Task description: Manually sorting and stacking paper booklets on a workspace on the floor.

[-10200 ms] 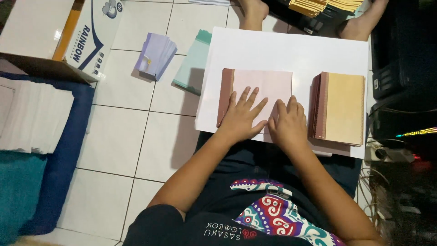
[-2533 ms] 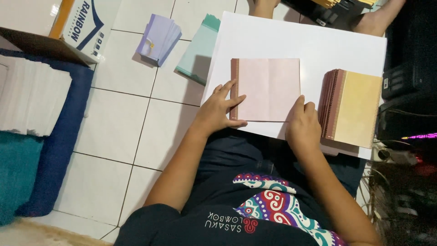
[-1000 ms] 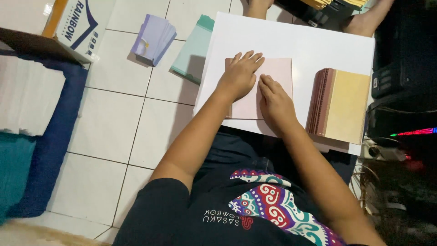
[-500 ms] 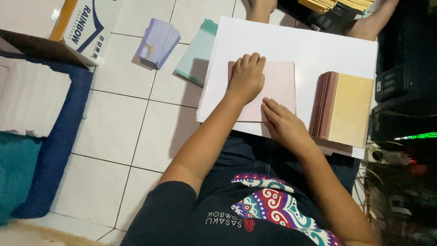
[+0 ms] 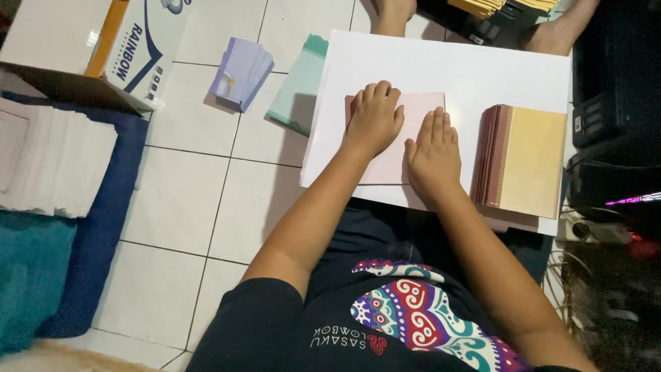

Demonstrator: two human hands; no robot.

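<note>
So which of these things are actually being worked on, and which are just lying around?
In use: left hand and right hand flat on the pink sheet, white board, stack of folded covers.
Lying about: purple slips, green sheets, cardboard box, white paper pile.

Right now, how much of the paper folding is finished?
Done: a stack of folded tan pieces stands at the right on the white board. In hand: the left hand and right hand press flat on one pink sheet. Left: piles of lilac paper and green paper lie untouched on the floor.
</note>
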